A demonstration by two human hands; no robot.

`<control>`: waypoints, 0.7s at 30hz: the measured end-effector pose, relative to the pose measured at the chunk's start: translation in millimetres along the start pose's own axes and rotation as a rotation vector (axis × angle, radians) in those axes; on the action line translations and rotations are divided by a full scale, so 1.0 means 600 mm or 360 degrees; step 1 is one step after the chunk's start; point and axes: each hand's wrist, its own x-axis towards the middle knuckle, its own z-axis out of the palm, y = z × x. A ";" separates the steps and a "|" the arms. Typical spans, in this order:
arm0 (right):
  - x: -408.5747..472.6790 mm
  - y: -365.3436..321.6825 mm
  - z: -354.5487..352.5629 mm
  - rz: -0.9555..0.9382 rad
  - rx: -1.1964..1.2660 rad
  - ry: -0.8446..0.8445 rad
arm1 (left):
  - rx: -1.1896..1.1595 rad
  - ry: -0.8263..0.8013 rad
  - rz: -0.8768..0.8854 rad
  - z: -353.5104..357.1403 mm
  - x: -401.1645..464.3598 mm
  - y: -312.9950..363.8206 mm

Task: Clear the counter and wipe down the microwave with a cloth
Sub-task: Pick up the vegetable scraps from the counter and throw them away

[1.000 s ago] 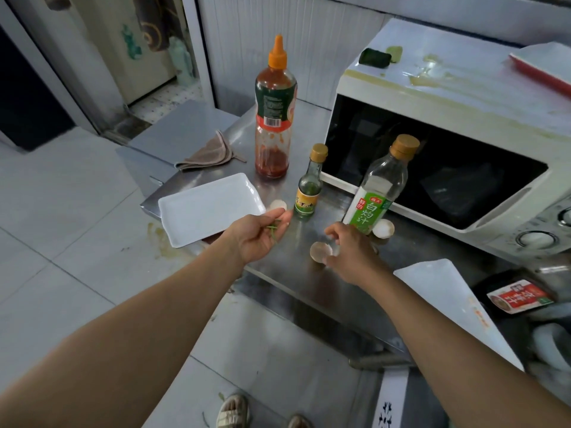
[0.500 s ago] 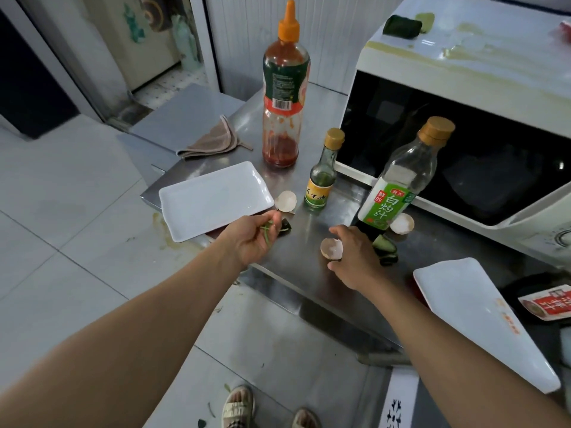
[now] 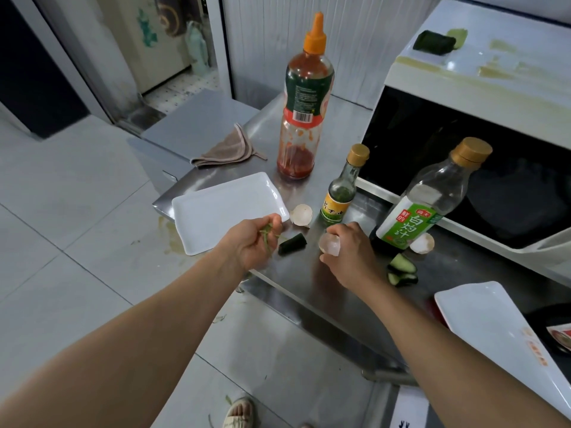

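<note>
My left hand [image 3: 255, 245] holds thin green vegetable scraps [image 3: 268, 234] above the steel counter's [image 3: 309, 282] front edge. My right hand [image 3: 352, 257] pinches an eggshell half [image 3: 330, 244] just above the counter. A dark cucumber piece [image 3: 292, 243] lies between my hands. Another eggshell [image 3: 302, 214] sits by the white rectangular plate [image 3: 222, 208], and a third eggshell [image 3: 421, 243] lies beside the vinegar bottle [image 3: 429, 199]. Cucumber slices [image 3: 401, 270] lie to the right of my right hand. A brown cloth [image 3: 228, 148] lies at the counter's far left. The white microwave [image 3: 482, 97] has stains and green scraps [image 3: 435, 41] on its top.
A tall red sauce bottle [image 3: 304, 103] and a small green-liquid bottle [image 3: 341, 189] stand between the plate and the microwave. A second white plate [image 3: 500, 338] overhangs the counter at the right, with a red packet [image 3: 560, 335] beyond it. Tiled floor lies to the left.
My right hand has lifted the eggshell half off the counter. My left hand has stayed near the plate's corner with the green scraps. The camera has moved closer and lower.
</note>
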 end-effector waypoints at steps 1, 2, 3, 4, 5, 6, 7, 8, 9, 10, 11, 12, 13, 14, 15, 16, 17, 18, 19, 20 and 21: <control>0.007 -0.009 0.001 -0.0013 0.0038 0.0021 | -0.0016 0.0008 -0.0001 -0.001 0.001 0.004; 0.013 -0.017 0.001 -0.0031 0.0073 0.0044 | -0.0037 0.0014 0.0002 -0.002 0.002 0.008; 0.020 -0.025 0.002 -0.0051 0.0099 0.0067 | -0.0054 0.0015 0.0008 -0.003 0.004 0.013; 0.026 -0.032 0.004 -0.0071 0.0117 0.0088 | -0.0061 0.0012 0.0016 -0.003 0.005 0.017; 0.032 -0.039 0.006 -0.0088 0.0131 0.0104 | -0.0052 0.0010 0.0025 -0.004 0.006 0.021; 0.039 -0.044 0.009 -0.0100 0.0141 0.0112 | -0.0027 0.0010 0.0036 -0.004 0.007 0.026; 0.045 -0.049 0.011 -0.0109 0.0144 0.0108 | -0.0003 0.0011 0.0045 -0.005 0.007 0.030; 0.051 -0.054 0.014 -0.0114 0.0145 0.0094 | 0.0006 0.0014 0.0049 -0.005 0.008 0.035; 0.057 -0.058 0.017 -0.0120 0.0148 0.0072 | -0.0005 0.0018 0.0048 -0.005 0.008 0.039; 0.063 -0.062 0.020 -0.0131 0.0153 0.0053 | -0.0022 0.0024 0.0046 -0.006 0.008 0.043; 0.070 -0.066 0.023 -0.0140 0.0147 0.0043 | -0.0033 0.0031 0.0045 -0.006 0.008 0.048; 0.078 -0.069 0.026 -0.0144 0.0129 0.0043 | -0.0039 0.0034 0.0045 -0.006 0.009 0.052; 0.085 -0.073 0.030 -0.0137 0.0103 0.0050 | -0.0043 0.0034 0.0044 -0.007 0.010 0.055; 0.092 -0.076 0.033 -0.0119 0.0083 0.0060 | -0.0043 0.0033 0.0042 -0.007 0.012 0.058; 0.098 -0.078 0.036 -0.0094 0.0073 0.0071 | -0.0040 0.0032 0.0039 -0.006 0.014 0.061; 0.104 -0.080 0.040 -0.0067 0.0068 0.0076 | -0.0032 0.0030 0.0036 -0.006 0.016 0.063; 0.110 -0.080 0.044 -0.0045 0.0058 0.0071 | -0.0026 0.0026 0.0033 -0.006 0.019 0.065; 0.115 -0.080 0.047 -0.0029 0.0043 0.0053 | -0.0021 0.0019 0.0031 -0.006 0.022 0.067; 0.119 -0.079 0.051 -0.0015 0.0024 0.0030 | -0.0016 0.0011 0.0029 -0.006 0.024 0.068; 0.123 -0.078 0.055 -0.0001 0.0007 0.0012 | -0.0010 0.0003 0.0029 -0.006 0.027 0.069; 0.126 -0.076 0.058 0.0014 -0.0005 0.0005 | -0.0003 -0.0004 0.0028 -0.005 0.029 0.069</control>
